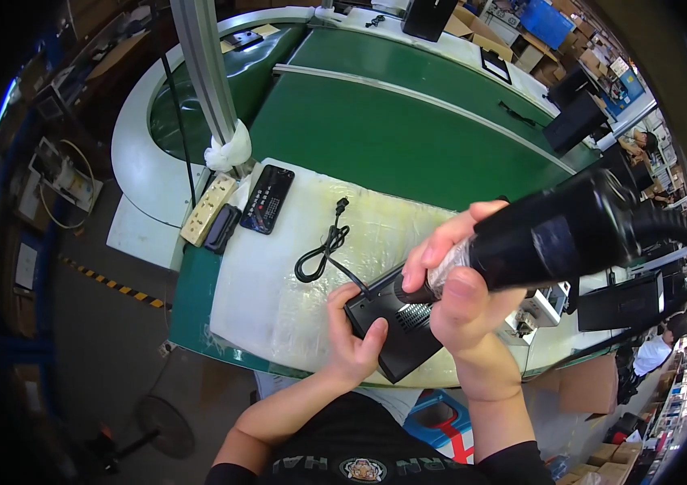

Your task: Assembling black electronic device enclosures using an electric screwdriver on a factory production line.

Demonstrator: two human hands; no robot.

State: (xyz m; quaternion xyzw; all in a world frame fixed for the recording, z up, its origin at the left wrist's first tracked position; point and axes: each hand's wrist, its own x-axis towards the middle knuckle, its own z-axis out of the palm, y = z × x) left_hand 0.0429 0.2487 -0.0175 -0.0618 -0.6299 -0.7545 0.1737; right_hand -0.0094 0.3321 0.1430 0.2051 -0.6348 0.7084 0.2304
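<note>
My right hand (pixel 465 295) is wrapped round a thick black electric screwdriver (pixel 554 242), with a clear wrap near its nose and a cable at its back end. Its nose points down at a black flat box (pixel 404 343) with a vent grille; whether the tip touches is hidden behind my fingers. With thumb on top and fingers along the far left edge, my left hand (pixel 353 339) grips the box. A black power cord (pixel 327 250) runs from the box and lies loosely coiled on the plastic-covered white mat (pixel 271 299).
A dark phone (pixel 268 200), a cream power strip (pixel 210 210) and a small dark case (pixel 222 229) lie at the mat's left. A metal post (pixel 206 73) rises behind them. Beyond runs a green conveyor belt (pixel 376 129). A white device (pixel 545 307) stands at the right.
</note>
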